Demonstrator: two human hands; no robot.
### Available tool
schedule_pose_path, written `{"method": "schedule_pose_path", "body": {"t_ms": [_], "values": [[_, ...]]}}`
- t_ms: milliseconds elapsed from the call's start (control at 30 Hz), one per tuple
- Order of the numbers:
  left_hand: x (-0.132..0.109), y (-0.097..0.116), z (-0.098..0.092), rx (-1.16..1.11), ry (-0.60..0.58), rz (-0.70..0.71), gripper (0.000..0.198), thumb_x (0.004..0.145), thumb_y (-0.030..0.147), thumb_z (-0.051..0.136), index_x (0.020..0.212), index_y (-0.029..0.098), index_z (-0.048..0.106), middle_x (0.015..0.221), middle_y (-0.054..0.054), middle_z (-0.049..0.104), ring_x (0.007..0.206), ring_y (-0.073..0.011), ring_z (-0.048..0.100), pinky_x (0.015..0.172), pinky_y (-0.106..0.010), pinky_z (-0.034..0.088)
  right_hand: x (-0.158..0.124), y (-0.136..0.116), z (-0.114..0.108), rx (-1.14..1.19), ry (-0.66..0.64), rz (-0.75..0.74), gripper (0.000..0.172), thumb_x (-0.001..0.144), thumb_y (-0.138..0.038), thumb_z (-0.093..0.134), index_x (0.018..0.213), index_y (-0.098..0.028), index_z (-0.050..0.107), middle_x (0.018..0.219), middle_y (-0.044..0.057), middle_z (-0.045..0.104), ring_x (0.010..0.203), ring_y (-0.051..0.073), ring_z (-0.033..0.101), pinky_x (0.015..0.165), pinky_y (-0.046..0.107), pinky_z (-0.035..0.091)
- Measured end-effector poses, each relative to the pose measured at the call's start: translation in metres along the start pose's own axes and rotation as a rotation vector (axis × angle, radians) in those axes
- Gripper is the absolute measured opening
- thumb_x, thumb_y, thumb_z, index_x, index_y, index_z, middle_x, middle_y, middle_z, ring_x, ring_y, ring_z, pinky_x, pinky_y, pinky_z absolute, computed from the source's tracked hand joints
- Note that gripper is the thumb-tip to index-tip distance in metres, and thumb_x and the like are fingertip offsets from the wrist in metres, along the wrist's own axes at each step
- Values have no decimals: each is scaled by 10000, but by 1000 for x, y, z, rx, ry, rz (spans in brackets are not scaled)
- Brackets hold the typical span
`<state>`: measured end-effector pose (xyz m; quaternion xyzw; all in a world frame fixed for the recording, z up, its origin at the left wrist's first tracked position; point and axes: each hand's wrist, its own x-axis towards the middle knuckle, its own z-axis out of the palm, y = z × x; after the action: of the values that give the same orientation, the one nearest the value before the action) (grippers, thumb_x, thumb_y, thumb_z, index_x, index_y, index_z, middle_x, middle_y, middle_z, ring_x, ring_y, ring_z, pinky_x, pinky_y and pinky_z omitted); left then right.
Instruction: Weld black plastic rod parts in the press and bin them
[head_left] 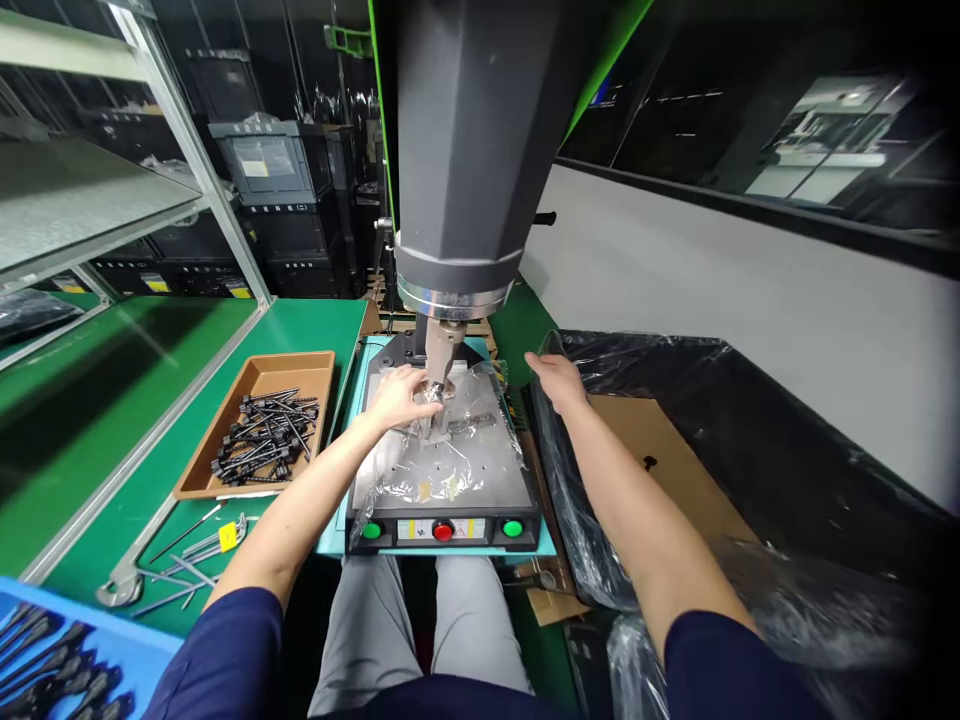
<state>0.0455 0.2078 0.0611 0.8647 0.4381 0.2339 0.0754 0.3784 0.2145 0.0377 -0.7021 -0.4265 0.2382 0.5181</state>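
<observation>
My left hand point(401, 398) is at the metal fixture point(435, 425) under the tip of the press horn point(444, 345). Its thumb and fingers curve around a small dark piece there, too hidden to name. Clear plastic film point(427, 485) covers the machine's metal base plate point(469, 470). To the right, my right hand point(559, 380) hangs at the near rim of a box lined with clear plastic point(574, 500). Its thumb sticks out to the left and I see nothing in it. A small black part point(649, 462) lies on cardboard point(675, 455) inside that box.
The grey press head point(465, 140) looms overhead. Green buttons point(513, 528) and a red button point(443, 531) line the base's front. A brown tray point(255, 375) holds black rod-like parts; a blue bin point(150, 645) holds more. A wrench point(124, 585) and hex keys point(180, 580) lie left.
</observation>
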Motion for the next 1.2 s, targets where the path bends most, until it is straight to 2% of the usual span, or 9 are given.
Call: {"method": "schedule_pose_path", "body": {"t_ms": [100, 333, 500, 667, 833, 900, 1000, 1100, 1200], "values": [[1, 6, 4, -6, 28, 31, 526, 755, 569, 688, 1130, 201, 656, 1296, -111, 591, 1341, -351, 398, 1115, -507, 314, -52, 19, -16, 46, 26, -77, 399, 775, -532, 732, 926, -174, 644, 941, 85, 693, 921, 232, 650, 732, 299, 523], [0, 26, 9, 125, -67, 66, 470, 899, 480, 529, 1303, 247, 583, 1301, -117, 584, 1314, -318, 417, 1095, -533, 306, -147, 50, -36, 207, -277, 1, 528, 674, -624, 741, 933, -172, 654, 848, 90, 698, 820, 235, 667, 710, 336, 529], [-8, 33, 9, 249, -92, 93, 647, 891, 525, 522, 1469, 261, 399, 1331, -160, 525, 1311, -346, 398, 1107, -561, 262, -174, 67, -53, 232, -322, 58, 489, 681, -591, 756, 912, -171, 662, 850, 108, 717, 806, 244, 685, 713, 353, 543], [-9, 36, 11, 259, -121, 83, 628, 889, 550, 517, 1455, 292, 429, 1312, -165, 507, 1321, -363, 385, 1093, -580, 271, -186, 82, -54, 235, -325, 92, 453, 717, -568, 725, 932, -176, 654, 850, 108, 719, 801, 251, 696, 711, 362, 553], [-21, 42, -10, 146, -65, 86, 690, 850, 536, 596, 1465, 286, 407, 1447, -174, 417, 1403, -404, 278, 1096, -645, 217, -196, 100, -53, 51, -157, -45, 377, 792, -497, 636, 988, -175, 648, 929, 117, 709, 877, 263, 675, 828, 422, 537], [-46, 44, -21, 70, 52, 58, 635, 829, 521, 631, 1391, 255, 504, 1470, -160, 412, 1427, -396, 248, 1118, -624, 210, -203, 112, -53, -60, -85, -78, 352, 820, -446, 606, 1038, -172, 640, 999, 129, 700, 931, 267, 661, 887, 435, 516], [-118, 46, -23, -65, 324, -108, 417, 866, 465, 594, 1208, 227, 618, 1389, -115, 511, 1375, -304, 375, 1135, -495, 300, -218, 137, -50, -209, -55, -61, 425, 828, -424, 588, 1160, -159, 607, 1133, 160, 655, 1034, 292, 627, 928, 454, 495], [-211, 46, 5, -167, 585, -451, 271, 923, 387, 496, 1090, 209, 614, 1165, -91, 616, 1137, -219, 574, 1011, -392, 457, -235, 165, -41, -302, -114, -51, 609, 805, -466, 616, 1312, -141, 524, 1268, 190, 578, 1172, 331, 555, 1012, 481, 434], [-280, 42, 52, -237, 533, -766, 226, 870, 365, 549, 1008, 199, 616, 1021, -79, 627, 975, -204, 624, 858, -342, 534, -248, 189, -30, -328, -193, -38, 735, 786, -491, 632, 1393, -123, 441, 1314, 209, 535, 1209, 351, 525, 1034, 490, 413]]}}
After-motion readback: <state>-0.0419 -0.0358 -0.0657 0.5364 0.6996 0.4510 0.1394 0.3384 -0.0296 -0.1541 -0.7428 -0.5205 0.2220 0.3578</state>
